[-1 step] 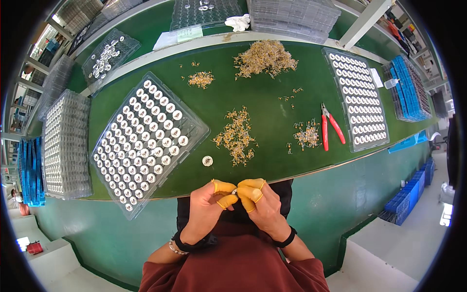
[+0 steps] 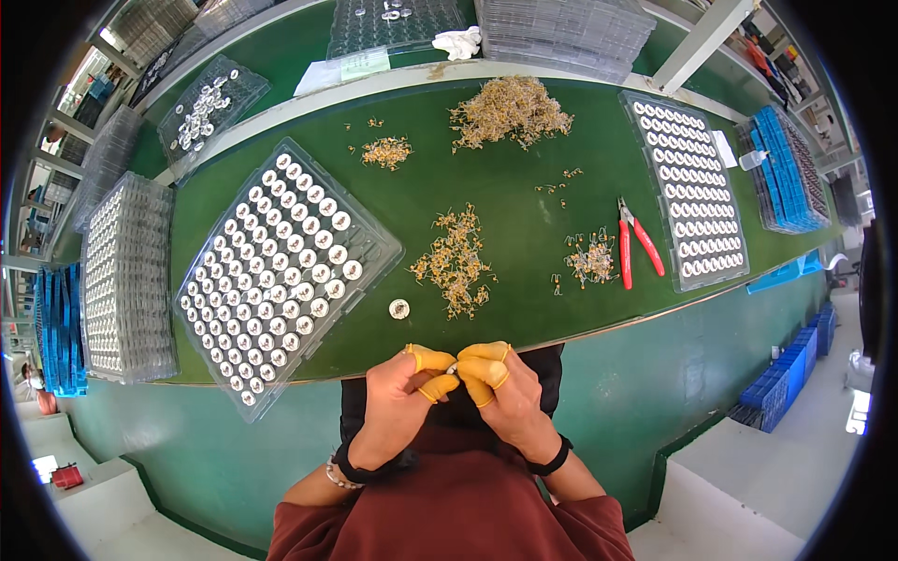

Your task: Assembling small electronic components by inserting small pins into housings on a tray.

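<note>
Two hands meet low in the frame's centre: our left hand (image 2: 398, 397) and right hand (image 2: 500, 393), yellow-capped fingertips (image 2: 432, 360) pinched together on a tiny pale part (image 2: 452, 368) held between them, equally near both. Just above, on the green bench (image 2: 524, 234), we see a lone ring (image 2: 399, 308) beside a scatter of small brassy pieces (image 2: 456, 262). Left of that, a clear tray (image 2: 281, 276) holds rows of white rings. Red cutters (image 2: 636, 240) lie to the right, beside another filled tray (image 2: 690, 187).
</note>
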`<state>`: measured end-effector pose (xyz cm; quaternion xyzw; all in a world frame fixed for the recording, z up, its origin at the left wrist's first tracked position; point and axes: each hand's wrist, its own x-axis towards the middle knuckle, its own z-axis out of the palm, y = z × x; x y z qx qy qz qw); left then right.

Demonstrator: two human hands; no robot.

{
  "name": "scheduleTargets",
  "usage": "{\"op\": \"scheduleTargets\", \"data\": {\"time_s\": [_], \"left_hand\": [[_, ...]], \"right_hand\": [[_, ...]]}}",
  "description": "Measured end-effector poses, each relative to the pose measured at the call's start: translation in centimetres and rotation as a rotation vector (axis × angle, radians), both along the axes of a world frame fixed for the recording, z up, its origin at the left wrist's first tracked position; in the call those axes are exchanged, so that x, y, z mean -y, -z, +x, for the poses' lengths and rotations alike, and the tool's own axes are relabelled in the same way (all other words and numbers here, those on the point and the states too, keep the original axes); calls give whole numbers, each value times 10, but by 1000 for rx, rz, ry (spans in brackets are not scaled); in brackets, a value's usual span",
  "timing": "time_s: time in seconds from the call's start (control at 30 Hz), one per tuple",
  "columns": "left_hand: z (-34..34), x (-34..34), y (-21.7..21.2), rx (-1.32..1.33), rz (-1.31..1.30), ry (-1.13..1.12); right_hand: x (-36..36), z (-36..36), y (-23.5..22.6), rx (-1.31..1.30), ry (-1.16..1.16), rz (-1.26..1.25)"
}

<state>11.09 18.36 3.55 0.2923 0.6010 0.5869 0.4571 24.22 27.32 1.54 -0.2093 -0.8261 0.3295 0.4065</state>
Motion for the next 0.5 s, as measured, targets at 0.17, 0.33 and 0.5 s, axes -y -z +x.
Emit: {"op": "scheduleTargets", "data": {"time_s": [0.17,0.33,0.5], "left_hand": [[-10,-9,-6,-799,245,100],[-32,-17,-6,-171,20,55],[-87,-27,-14,-149,-49,-154]], "right_hand": [[-11,3,-6,-41,-89,-369],[-33,2,-8,-35,11,-648],[-67,-13,-7,240,258,-26]]}}
